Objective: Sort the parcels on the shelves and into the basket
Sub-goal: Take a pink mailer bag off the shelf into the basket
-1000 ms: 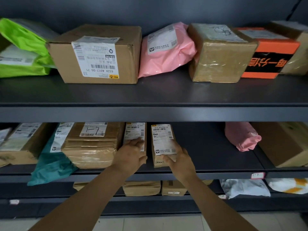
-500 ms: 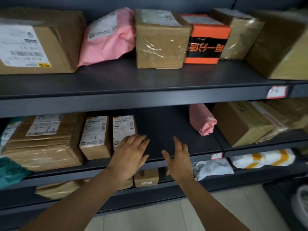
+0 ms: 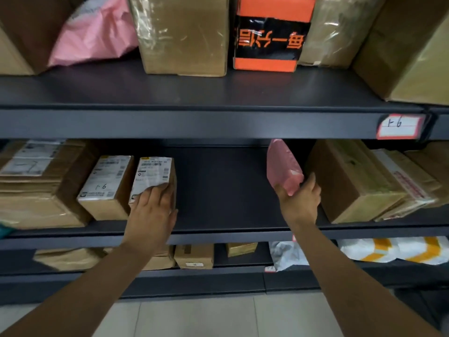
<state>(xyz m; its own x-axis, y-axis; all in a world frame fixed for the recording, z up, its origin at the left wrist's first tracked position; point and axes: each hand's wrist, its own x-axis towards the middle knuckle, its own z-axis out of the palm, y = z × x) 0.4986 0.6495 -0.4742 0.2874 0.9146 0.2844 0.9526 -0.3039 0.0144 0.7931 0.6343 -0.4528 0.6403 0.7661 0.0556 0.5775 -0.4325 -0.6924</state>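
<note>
On the middle shelf [image 3: 218, 215] my left hand [image 3: 151, 212] rests flat on the near end of a small brown box with a white label [image 3: 153, 176]. A second labelled small box [image 3: 107, 188] stands just left of it. My right hand [image 3: 300, 203] grips the lower end of a pink plastic parcel [image 3: 281, 166], thumb on its left side and fingers behind it. The pink parcel stands tilted beside a large brown carton [image 3: 349, 181]. Between my two hands the shelf surface is bare.
The upper shelf [image 3: 194, 122] carries a pink bag [image 3: 97, 32], a taped brown box [image 3: 184, 35], an orange and black box [image 3: 269, 37] and more cartons. A flat stack of cardboard [image 3: 36, 183] lies far left. The bottom shelf holds small boxes [image 3: 194, 255] and white bags [image 3: 393, 249].
The view has swung right and closer. My right hand moved right from the open shelf and took hold of the pink parcel. My left hand settled onto the small labelled box.
</note>
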